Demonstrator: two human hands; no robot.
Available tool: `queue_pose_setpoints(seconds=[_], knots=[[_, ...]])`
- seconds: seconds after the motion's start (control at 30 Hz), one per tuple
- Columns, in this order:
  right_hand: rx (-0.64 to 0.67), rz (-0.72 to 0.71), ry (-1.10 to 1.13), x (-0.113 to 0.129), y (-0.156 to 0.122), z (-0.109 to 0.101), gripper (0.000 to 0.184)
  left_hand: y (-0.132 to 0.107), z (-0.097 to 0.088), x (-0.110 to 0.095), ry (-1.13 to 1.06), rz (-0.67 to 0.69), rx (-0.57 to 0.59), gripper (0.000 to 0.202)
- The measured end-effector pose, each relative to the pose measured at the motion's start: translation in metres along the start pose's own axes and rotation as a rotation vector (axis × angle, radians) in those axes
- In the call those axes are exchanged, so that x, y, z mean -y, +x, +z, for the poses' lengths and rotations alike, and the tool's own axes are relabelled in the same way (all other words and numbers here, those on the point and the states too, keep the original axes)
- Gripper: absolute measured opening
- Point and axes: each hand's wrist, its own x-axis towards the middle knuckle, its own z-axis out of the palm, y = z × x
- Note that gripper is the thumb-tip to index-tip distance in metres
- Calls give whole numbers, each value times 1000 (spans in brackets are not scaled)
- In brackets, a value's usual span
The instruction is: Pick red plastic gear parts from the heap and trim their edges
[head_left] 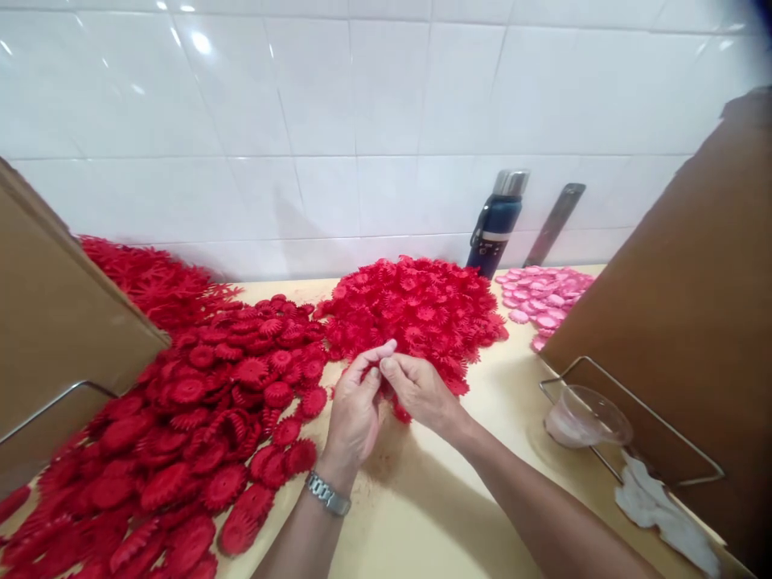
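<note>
Pinching closed, the left hand [358, 402] and right hand [424, 392] apparently hold a bright red piece [387, 389], its shape mostly hidden.

White tiled wall [392, 88] behind a pale yellow tabletop [398, 535]
Glossy tiles with thin joints rise beyond the tabletop; bright light glints [201, 43] show strongest above its left part; a brown left panel [66, 322] and right panel [669, 281] flank it.

Wall tiles [392, 88]: bright — glare spots, upper left
Table [386, 539]: soft shadow, lower centre
Cardboard panel [681, 297]: dim, right
Upper-right corner: dark — blurred
</note>
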Motion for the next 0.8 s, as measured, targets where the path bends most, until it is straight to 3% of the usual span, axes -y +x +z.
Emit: queue_pose_setpoints(seconds=[0.1, 0.27, 0.37, 0.6, 0.7, 0.8], knots=[[31, -45, -130, 6, -10, -2, 29, 0, 1, 1, 8, 13, -44, 14], [-127, -104, -360, 9, -23, -14, 25, 0, 1, -2, 50, 60, -112, 11], [-177, -81, -435, 5, -25, -23, 24, 1, 1, -4, 7, 5, -123, 6], [27, -170, -485, -5, -32, -27, 22, 0, -3, -11, -54, -119, -94, 15], [5, -169, -464, -4, -34, -27, 22, 0, -5, -15, -71, -133, -68, 13], [-107, -187, -381, 4, -27, -26, 25, 0, -3, -12, -88, -131, -49, 32]])
